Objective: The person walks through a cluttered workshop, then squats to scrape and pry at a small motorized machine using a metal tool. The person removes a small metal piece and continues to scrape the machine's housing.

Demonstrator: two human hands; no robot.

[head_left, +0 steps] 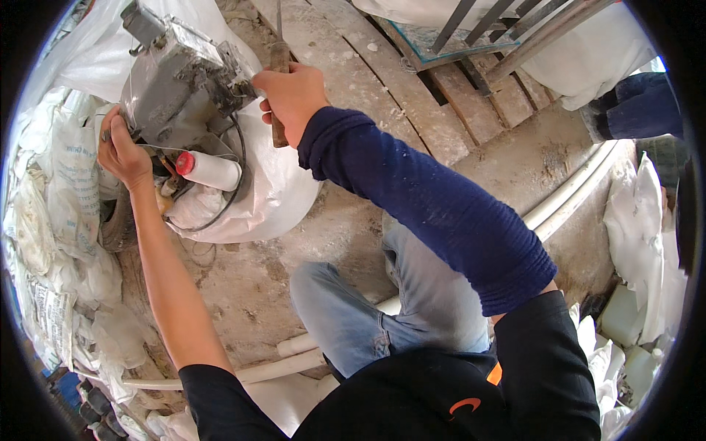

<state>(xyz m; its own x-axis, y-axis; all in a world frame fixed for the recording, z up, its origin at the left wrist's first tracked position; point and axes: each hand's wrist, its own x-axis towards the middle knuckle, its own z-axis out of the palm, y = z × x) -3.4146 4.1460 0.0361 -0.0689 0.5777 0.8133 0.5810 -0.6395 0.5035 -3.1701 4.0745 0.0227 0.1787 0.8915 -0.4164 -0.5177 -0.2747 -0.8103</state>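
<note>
A dusty grey portable sewing machine rests on a white bulk sack at upper left. My left hand grips the machine's left edge with bent fingers, beside a white thread. My right hand is wrapped round a long tool's brown handle, whose thin metal shaft points upward, beside the machine's right end; whether it touches the machine is unclear. Below the machine lie a white thread cone with a red end and a looping black cable.
Piled white sacks line the left. A wooden pallet and metal bars are at upper right. Another person's dark-clothed leg is at the right edge. White pipes run along the floor. Translucent jugs sit at lower right.
</note>
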